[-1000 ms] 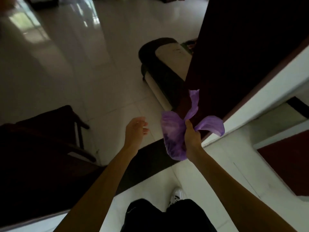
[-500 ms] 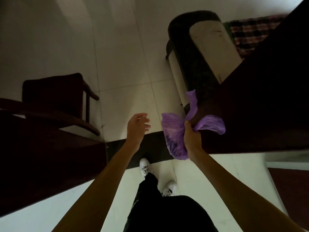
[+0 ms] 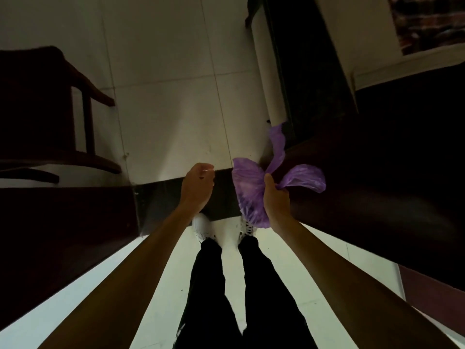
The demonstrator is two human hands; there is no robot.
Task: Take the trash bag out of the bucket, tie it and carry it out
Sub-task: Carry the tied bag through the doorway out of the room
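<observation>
The person's right hand (image 3: pixel 275 200) is closed around the gathered neck of a purple trash bag (image 3: pixel 247 190), thumb laid up along the plastic and the other fingers wrapped out of sight behind it. Two loose flaps of the bag stick out past the grip: one rises above the hand, the other fans out to the hand's right. The full, rounded part of the bag hangs on the hand's left side and drops below the wrist, partly covering the toe of the right white shoe (image 3: pixel 247 226) underneath. The left hand (image 3: pixel 197 187) holds nothing; it hovers just beside the bag without touching it, fingers loosely curled inward, palm turned away from the camera. A narrow gap separates the two hands. Both bare forearms reach forward from the lower corners of the view. Below the hands stand two legs in black trousers (image 3: pixel 226 285), and the left white shoe (image 3: pixel 202 227) sits under the left wrist. Beyond the hands lies a pale tiled floor (image 3: pixel 171 96), crossed by a dark threshold strip (image 3: pixel 161 195) right under the left hand. Well to the left of the left hand stands a dark wooden chair (image 3: pixel 50 109). To the right of the right hand, a dark door (image 3: pixel 390 172) fills the view, the bag's flaps showing against it.
</observation>
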